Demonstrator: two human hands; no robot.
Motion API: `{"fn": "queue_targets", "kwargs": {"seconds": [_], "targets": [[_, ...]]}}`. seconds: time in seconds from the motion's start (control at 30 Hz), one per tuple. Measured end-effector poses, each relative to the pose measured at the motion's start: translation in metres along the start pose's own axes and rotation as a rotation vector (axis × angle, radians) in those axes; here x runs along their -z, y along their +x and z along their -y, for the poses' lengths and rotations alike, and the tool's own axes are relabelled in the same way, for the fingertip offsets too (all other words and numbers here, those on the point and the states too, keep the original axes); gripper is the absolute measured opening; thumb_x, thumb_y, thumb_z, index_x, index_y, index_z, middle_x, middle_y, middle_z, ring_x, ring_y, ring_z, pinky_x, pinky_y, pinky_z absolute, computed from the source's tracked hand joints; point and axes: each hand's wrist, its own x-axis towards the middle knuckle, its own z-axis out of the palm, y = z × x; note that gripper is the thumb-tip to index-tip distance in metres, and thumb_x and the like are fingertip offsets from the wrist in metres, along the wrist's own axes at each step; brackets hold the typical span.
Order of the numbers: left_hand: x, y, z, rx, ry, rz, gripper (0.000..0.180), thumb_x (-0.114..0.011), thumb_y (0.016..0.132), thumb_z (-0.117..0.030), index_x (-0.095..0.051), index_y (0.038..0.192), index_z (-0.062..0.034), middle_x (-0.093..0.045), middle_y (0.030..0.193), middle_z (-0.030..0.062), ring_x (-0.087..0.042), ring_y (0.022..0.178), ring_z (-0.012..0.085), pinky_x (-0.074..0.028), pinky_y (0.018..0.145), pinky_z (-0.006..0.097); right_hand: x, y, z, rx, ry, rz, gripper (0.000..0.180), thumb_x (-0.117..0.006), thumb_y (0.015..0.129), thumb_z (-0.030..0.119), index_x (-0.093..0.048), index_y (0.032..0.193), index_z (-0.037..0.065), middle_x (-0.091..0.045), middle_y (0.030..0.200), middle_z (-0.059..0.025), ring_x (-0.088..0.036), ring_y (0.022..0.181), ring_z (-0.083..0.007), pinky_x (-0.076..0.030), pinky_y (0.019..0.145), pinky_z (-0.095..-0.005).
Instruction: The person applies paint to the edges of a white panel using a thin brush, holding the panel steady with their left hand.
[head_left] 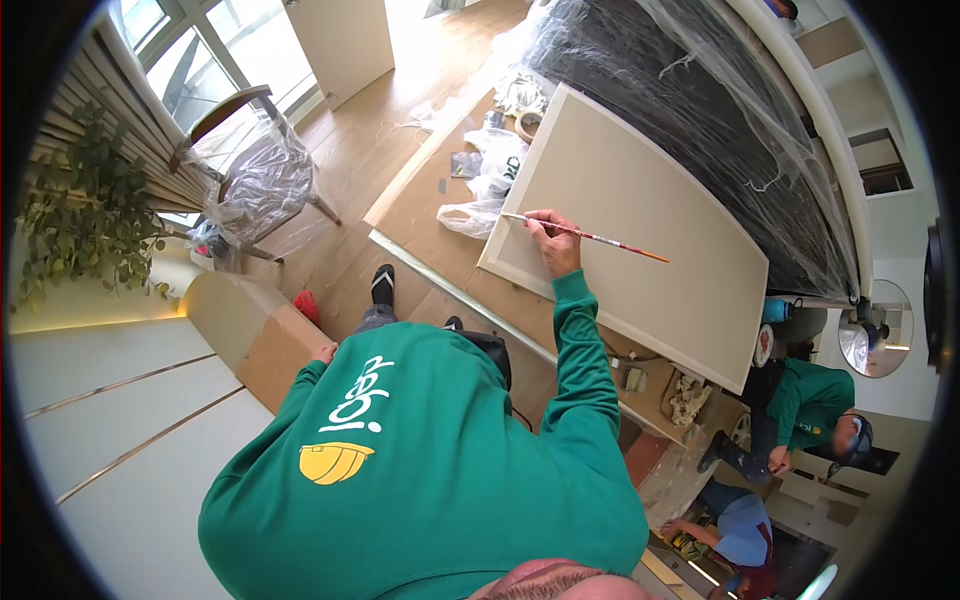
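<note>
My right hand (552, 240) reaches forward in a green sleeve and holds a long thin paintbrush (600, 240) with a red and orange handle. The brush tip touches the near left corner of a large beige panel (650, 210) that leans tilted in front of me. My left hand (323, 352) rests on the edge of a cardboard-covered block (265, 335) at my left side; its fingers are mostly hidden. My green sweatshirt fills the lower middle. My feet in black sandals (383, 285) stand on the cardboard floor covering (430, 205).
Behind the panel stands a dark surface wrapped in clear plastic (700, 90). White plastic bags (482, 185) and a tape roll (527, 122) lie at the panel's far end. A plastic-wrapped chair (260, 180) and a plant (70, 220) are left. Two other people (810, 410) crouch at lower right.
</note>
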Motion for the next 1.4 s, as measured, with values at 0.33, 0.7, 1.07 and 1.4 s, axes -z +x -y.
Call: {"fn": "queue_targets", "kwargs": {"seconds": [0.33, 0.7, 1.07, 1.4], "targets": [[-0.001, 0.026, -0.026, -0.038, -0.153, -0.064, 0.044, -0.073, 0.090, -0.045, -0.072, 0.088, -0.0006, -0.069, 0.075, 0.0061, -0.062, 0.064, 0.0148, -0.052, 0.061, 0.032, -0.004, -0.002, 0.002, -0.038, -0.002, 0.016, 0.012, -0.069, 0.091, 0.007, -0.074, 0.099, 0.001, -0.073, 0.087, -0.0030, -0.065, 0.079, -0.0080, -0.052, 0.072, -0.0228], [0.012, 0.008, 0.021, 0.028, 0.033, -0.063, 0.049, -0.069, 0.090, -0.047, -0.075, 0.089, 0.0018, -0.072, 0.077, 0.0125, -0.068, 0.070, 0.0210, -0.055, 0.070, 0.039, 0.001, -0.027, -0.003, 0.008, -0.158, 0.238, 0.013, -0.065, 0.090, 0.001, -0.072, 0.101, 0.000, -0.072, 0.090, -0.0059, -0.068, 0.083, -0.0105, -0.055, 0.077, -0.0240], [0.001, 0.027, 0.023, -0.004, 0.016, -0.026, 0.059, -0.067, 0.088, -0.057, -0.074, 0.097, 0.0015, -0.074, 0.089, 0.0154, -0.070, 0.084, 0.0258, -0.054, 0.078, 0.041, 0.002, -0.024, 0.005, -0.034, -0.151, 0.238, 0.012, -0.067, 0.091, 0.005, -0.073, 0.100, 0.000, -0.072, 0.088, -0.0040, -0.066, 0.081, -0.0091, -0.054, 0.074, -0.0239], [0.000, 0.026, 0.013, -0.007, 0.000, -0.074, 0.054, -0.072, 0.087, -0.052, -0.074, 0.091, 0.0017, -0.072, 0.080, 0.0119, -0.067, 0.073, 0.0205, -0.053, 0.068, 0.038, -0.002, -0.031, 0.007, -0.067, -0.123, 0.299, 0.012, -0.069, 0.089, 0.006, -0.074, 0.097, 0.000, -0.072, 0.086, -0.0046, -0.066, 0.080, -0.0089, -0.053, 0.074, -0.0229]]}}
